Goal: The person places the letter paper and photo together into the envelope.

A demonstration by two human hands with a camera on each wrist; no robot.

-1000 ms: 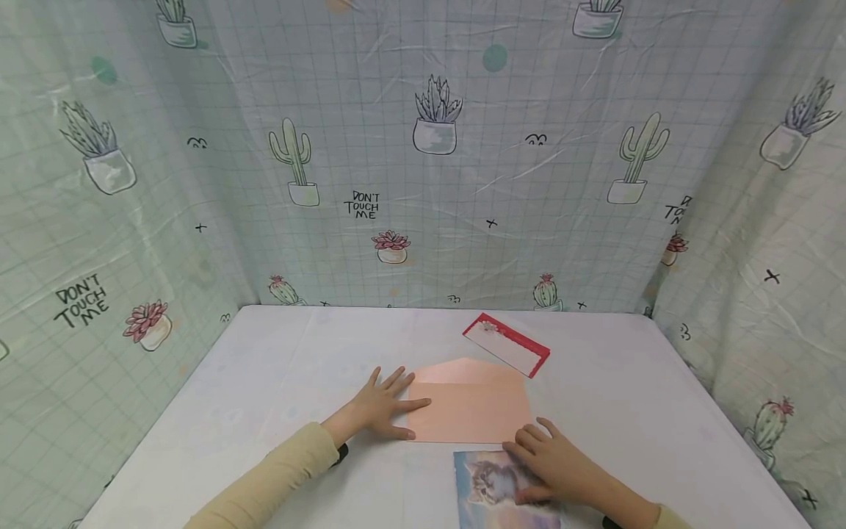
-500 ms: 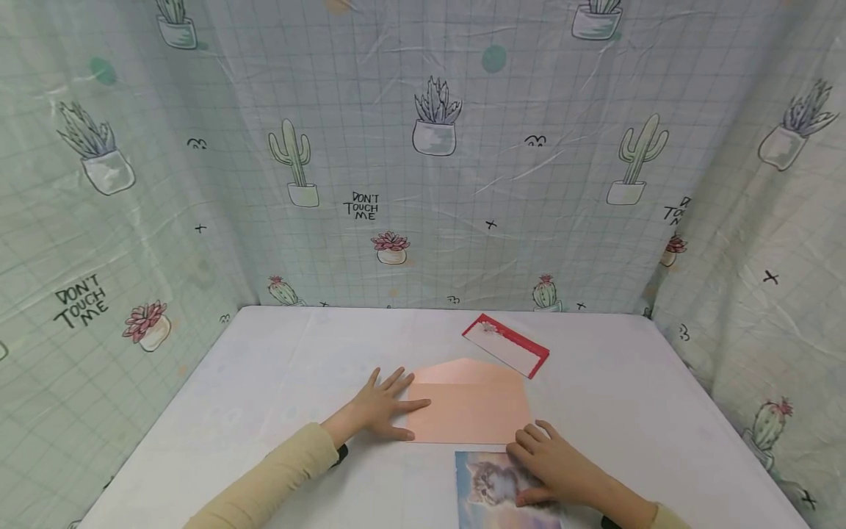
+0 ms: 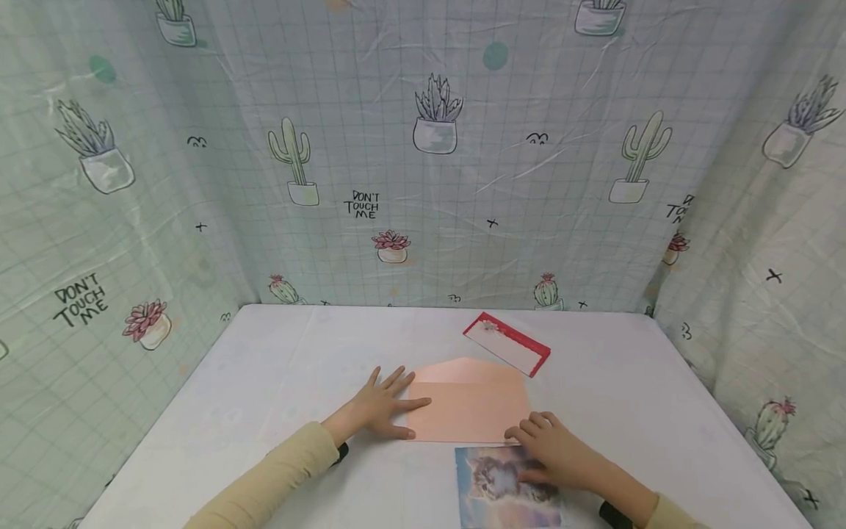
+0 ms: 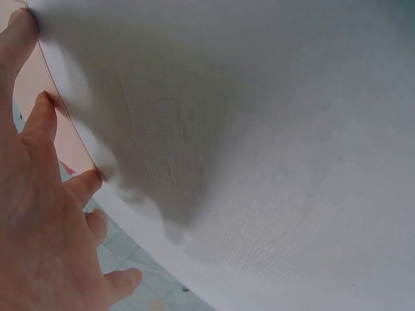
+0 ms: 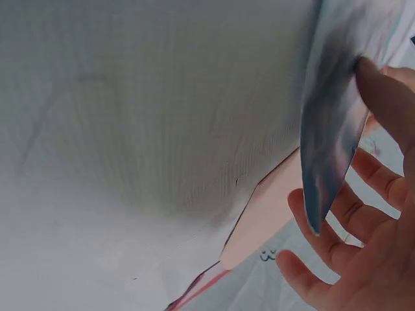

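Note:
A peach paper envelope (image 3: pixel 469 414) lies on the white table with its pointed flap unfolded at the far side. My left hand (image 3: pixel 381 408) rests across its left edge, fingers spread and straight; the left wrist view shows the fingertips (image 4: pixel 43 107) along that edge. Just in front of the envelope is a card with a kitten picture (image 3: pixel 489 481). My right hand (image 3: pixel 558 454) pinches this card at its right side. In the right wrist view, the thumb (image 5: pixel 376 84) presses on the card's picture side (image 5: pixel 334 110), and fingers lie behind it. The card is tilted there.
Behind the envelope, to the right, a white-and-red slip (image 3: pixel 507 345) with a small ornament lies at an angle, near the envelope's corner. A cactus-print curtain (image 3: pixel 436 184) stands behind the table (image 3: pixel 317 345) and along both sides.
My right hand has shifted slightly away from me with the kitten card, whose near edge now shows. The left hand and the envelope stay in place.

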